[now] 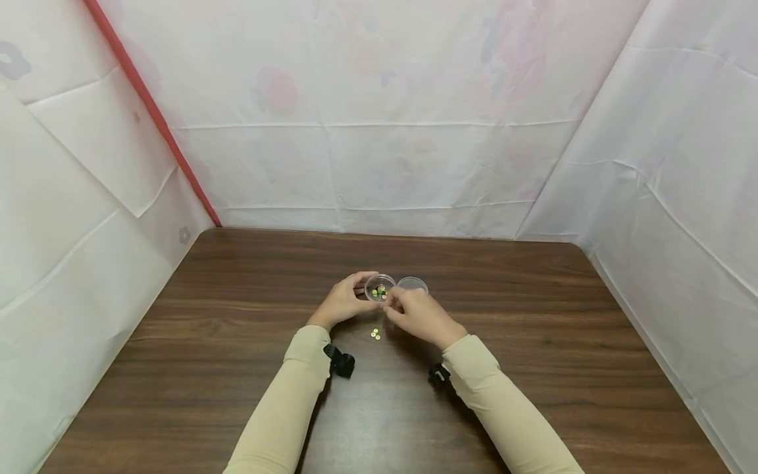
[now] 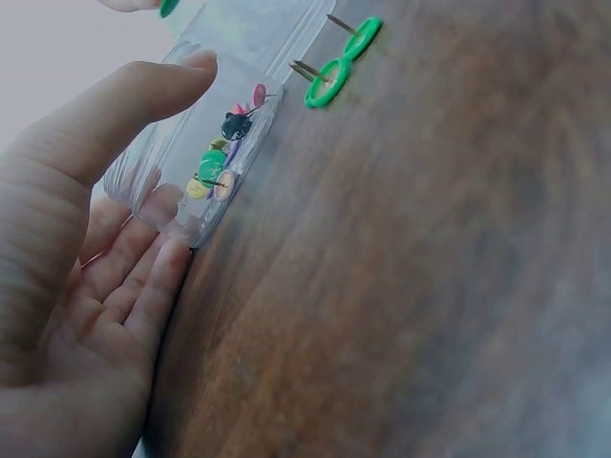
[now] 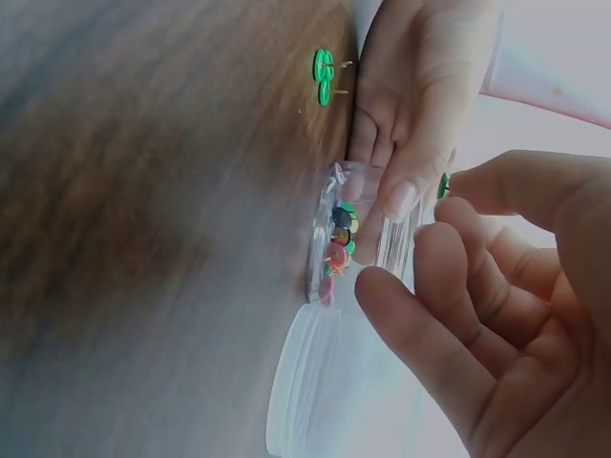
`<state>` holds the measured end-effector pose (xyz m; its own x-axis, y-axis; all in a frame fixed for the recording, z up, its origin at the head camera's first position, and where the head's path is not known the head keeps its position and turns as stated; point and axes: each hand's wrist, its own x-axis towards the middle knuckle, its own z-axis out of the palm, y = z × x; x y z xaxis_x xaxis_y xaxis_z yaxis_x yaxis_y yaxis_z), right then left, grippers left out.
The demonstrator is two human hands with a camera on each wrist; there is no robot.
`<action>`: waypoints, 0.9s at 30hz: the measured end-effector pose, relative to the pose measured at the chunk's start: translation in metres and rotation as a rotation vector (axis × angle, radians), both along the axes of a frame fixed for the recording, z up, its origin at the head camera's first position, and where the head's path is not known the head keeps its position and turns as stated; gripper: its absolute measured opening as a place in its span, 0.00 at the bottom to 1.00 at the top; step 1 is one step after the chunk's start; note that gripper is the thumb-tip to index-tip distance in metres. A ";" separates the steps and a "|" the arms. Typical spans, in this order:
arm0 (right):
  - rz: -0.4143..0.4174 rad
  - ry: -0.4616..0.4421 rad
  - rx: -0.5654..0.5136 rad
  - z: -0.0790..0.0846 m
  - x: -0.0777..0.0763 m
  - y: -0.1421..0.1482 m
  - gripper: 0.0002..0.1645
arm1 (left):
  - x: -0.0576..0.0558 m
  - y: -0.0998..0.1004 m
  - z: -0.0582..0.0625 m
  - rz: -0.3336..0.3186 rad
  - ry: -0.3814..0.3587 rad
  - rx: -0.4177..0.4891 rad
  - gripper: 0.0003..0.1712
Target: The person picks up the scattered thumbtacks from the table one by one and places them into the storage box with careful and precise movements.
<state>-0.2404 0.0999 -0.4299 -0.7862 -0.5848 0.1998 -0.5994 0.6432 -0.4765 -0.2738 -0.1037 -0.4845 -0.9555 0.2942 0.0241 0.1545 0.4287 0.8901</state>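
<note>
My left hand [image 1: 345,302] holds a small clear round container [image 1: 366,289], thumb on one side and fingers on the other. Inside lie several thumbtacks [image 2: 212,168] in green, yellow, black and pink. Above its rim, the right hand [image 1: 425,317] pinches a green thumbtack [image 3: 443,185] between thumb and fingertip. On the table in front of the container, a little group of three green thumbtacks [image 3: 325,67] rests with points up.
A clear round lid or second dish [image 1: 412,283] stands right beside the container, partly behind the right hand. Underneath is a dark wood-grain table [image 1: 237,368]. Pale patterned sheets [image 1: 403,164] hang behind and along both sides.
</note>
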 end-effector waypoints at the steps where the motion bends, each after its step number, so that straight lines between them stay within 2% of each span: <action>1: -0.007 0.006 -0.002 0.000 -0.001 0.000 0.03 | 0.000 0.000 0.000 0.003 -0.005 -0.004 0.43; 8: -0.070 0.049 -0.003 -0.001 -0.011 -0.001 0.03 | 0.001 0.001 0.000 0.006 -0.027 0.005 0.43; 16: -0.093 0.067 0.008 -0.005 -0.020 -0.002 0.04 | 0.000 0.001 -0.002 0.000 -0.026 0.031 0.41; 17: -0.095 0.070 0.011 -0.005 -0.021 -0.003 0.04 | 0.000 0.001 -0.001 -0.006 -0.029 0.038 0.42; 19: -0.096 0.074 0.012 -0.006 -0.023 -0.003 0.04 | 0.005 0.002 0.008 -0.020 -0.034 0.042 0.42; 23: -0.098 0.067 0.014 -0.006 -0.027 -0.005 0.05 | 0.006 0.001 0.010 -0.015 -0.039 0.031 0.41; 24: -0.100 0.063 0.019 -0.006 -0.029 -0.005 0.05 | 0.006 0.001 0.010 -0.009 -0.037 0.023 0.41; 26: -0.101 0.054 0.027 -0.006 -0.031 -0.006 0.05 | 0.002 0.000 0.001 0.005 -0.033 0.019 0.41; 27: -0.102 0.051 0.032 -0.007 -0.032 -0.007 0.05 | 0.002 0.000 0.001 0.006 -0.034 0.019 0.40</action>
